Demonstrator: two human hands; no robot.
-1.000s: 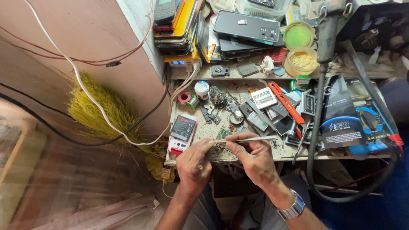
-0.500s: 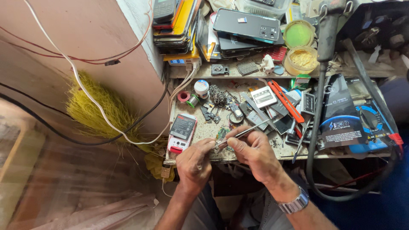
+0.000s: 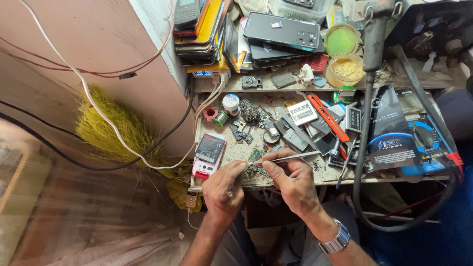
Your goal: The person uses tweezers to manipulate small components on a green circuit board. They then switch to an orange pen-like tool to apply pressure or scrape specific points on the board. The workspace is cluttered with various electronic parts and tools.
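Mid-job: right hand [image 3: 295, 183] grip pinching tweezers [image 3: 290, 158], tip at small part held in left hand [image 3: 222, 189] grip; circuit board [image 3: 256, 155] just beyond, untouched.

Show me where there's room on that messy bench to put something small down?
One bare strip of bench top lies between the red and white meter and the small green circuit board. The middle and right are crowded with parts and tools, and the shelf above is stacked with phones.
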